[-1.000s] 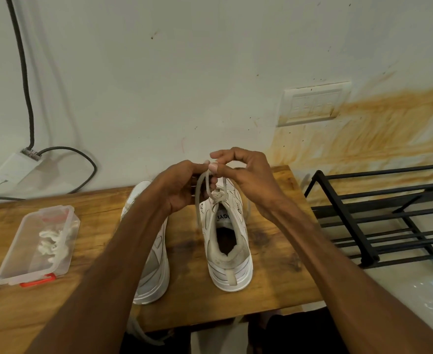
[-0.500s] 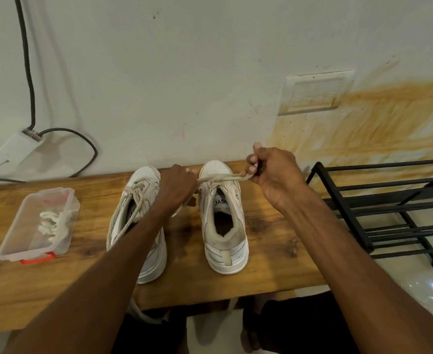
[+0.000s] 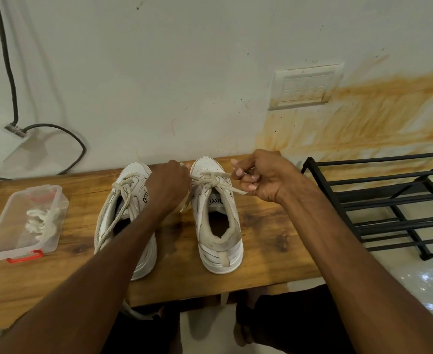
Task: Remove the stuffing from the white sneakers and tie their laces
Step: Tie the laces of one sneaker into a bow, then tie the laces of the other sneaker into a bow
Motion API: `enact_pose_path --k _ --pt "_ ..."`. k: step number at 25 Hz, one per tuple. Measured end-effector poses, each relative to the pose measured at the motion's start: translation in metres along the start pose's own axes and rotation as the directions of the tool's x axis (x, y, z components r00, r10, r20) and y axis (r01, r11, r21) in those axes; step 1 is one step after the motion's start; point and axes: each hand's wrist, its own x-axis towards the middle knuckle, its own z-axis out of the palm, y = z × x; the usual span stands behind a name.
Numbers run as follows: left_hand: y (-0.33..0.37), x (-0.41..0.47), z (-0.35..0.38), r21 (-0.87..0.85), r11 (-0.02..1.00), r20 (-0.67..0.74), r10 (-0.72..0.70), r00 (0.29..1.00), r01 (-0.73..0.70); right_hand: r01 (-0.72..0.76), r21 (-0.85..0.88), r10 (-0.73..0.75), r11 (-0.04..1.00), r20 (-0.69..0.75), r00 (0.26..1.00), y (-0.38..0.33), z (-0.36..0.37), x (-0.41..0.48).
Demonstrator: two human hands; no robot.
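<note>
Pinching the lace (image 3: 211,178) from both sides, drawn taut across the right sneaker (image 3: 221,251): fingers curled on it in left hand (image 3: 168,186) and right hand (image 3: 265,178). Knot midway between the two grips. Left sneaker (image 3: 133,175) beside and under the left hand, laces loose. Both on bench (image 3: 261,251).

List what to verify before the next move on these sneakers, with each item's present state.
1. The bow on the right sneaker: formed over the tongue, ok.
2. The right hand grip on the lace: pinching a loop, ok.
3. The left hand grip: lace runs into its curled fingers, ok.
4. Stuffing in the right sneaker: opening looks empty, ok.
5. The loose laces of the left sneaker: untied, not ok.
6. Stuffing in the left sneaker: the forearm covers the opening, cannot tell.
</note>
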Motion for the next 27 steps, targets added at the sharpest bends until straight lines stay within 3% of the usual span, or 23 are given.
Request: enact_pose_path --k 2,4,5,8,10,13,16,19,22,25,27 --pt "0.004 -0.007 -0.002 -0.016 1.0 -0.041 -0.016 0.999 0.015 0.171 -0.277 -0.205 0.946 -0.098 0.974 0.007 -0.005 0.008" --pt "0.004 -0.004 -0.005 -0.047 0.997 -0.04 -0.055 0.998 0.053 0.327 -0.612 -0.458 0.72 -0.065 0.886 0.017 -0.009 0.014" --pt "0.007 -0.003 -0.007 -0.069 0.996 -0.015 -0.062 0.998 0.061 0.377 -0.686 -0.497 0.622 0.026 0.868 0.021 -0.006 0.014" --pt "0.019 -0.01 -0.009 -0.144 0.986 0.219 -0.055 0.974 0.088 0.483 -0.811 -0.379 0.331 0.354 0.855 0.034 0.013 0.016" --pt "0.023 -0.017 0.0 -0.246 0.963 0.277 -0.04 0.96 0.112 0.468 -0.859 -0.335 0.208 0.387 0.859 0.032 0.015 0.02" --pt "0.035 -0.029 0.003 -0.348 0.935 0.301 0.044 0.953 0.067 0.342 -0.924 -0.341 0.172 0.269 0.901 0.016 -0.004 0.02" --pt "0.05 -0.041 0.0 -0.221 0.97 0.372 0.178 0.911 -0.099 0.307 -0.925 -0.38 0.223 0.207 0.901 0.007 -0.014 0.014" --pt "0.047 -0.037 -0.006 -0.039 0.968 0.323 0.246 0.914 -0.247 0.402 -0.87 -0.574 0.284 0.182 0.799 0.01 0.01 0.001" --pt "0.023 -0.029 -0.034 0.006 0.986 0.112 0.167 0.98 -0.169 0.506 -0.81 -0.718 0.298 0.159 0.678 0.02 0.038 0.002" --pt "-0.024 -0.032 -0.084 0.071 0.996 -0.135 0.06 0.989 -0.051 0.533 -0.777 -0.687 0.336 0.185 0.702 0.034 0.068 0.009" --pt "-0.062 -0.032 -0.11 0.179 0.981 -0.149 -0.042 0.988 0.069 0.555 -0.738 -0.637 0.384 0.224 0.738 0.041 0.092 0.009"
